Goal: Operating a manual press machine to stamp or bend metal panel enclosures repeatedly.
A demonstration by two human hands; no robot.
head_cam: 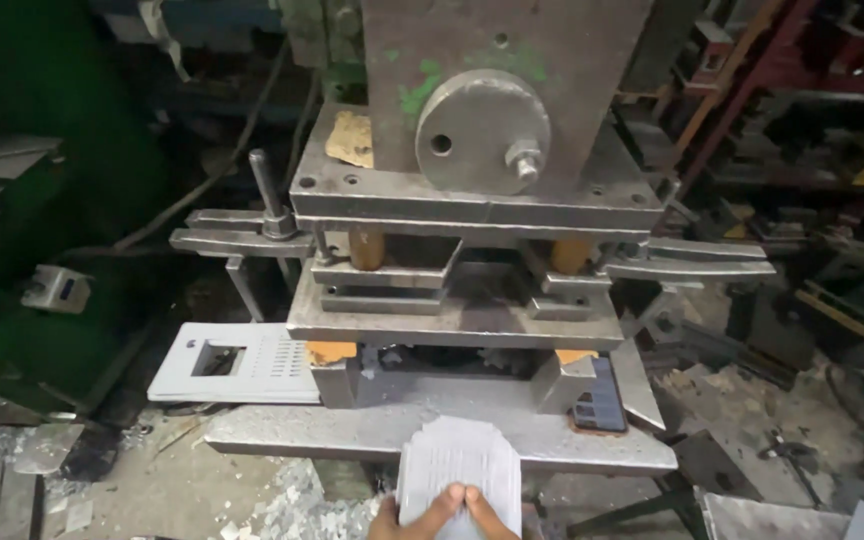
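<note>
Two hands held one pale metal sheet [459, 468] at the near edge of the press surface [352, 432]. Left hand [422, 515] and right hand [487, 517] pinched its bottom edge. It was not yet under the die [457, 300]. Another punched plate [237, 362] lay at the left.

Setting: dim, cluttered metal workshop, dark towards the edges of the frame.
Centre: large grey steel press machine [472, 200] with a round metal disc [482, 130] on its front.
Left: dark green wall or panel [42, 80], and a small grey switch box [55, 288] below it.
Lower left: dusty concrete floor [152, 490] strewn with pale metal scraps [302, 505].
Upper right: red-painted metal racks [792, 60] crowded with dark tools and parts.
Light: faint, falling mostly on the machine.
</note>
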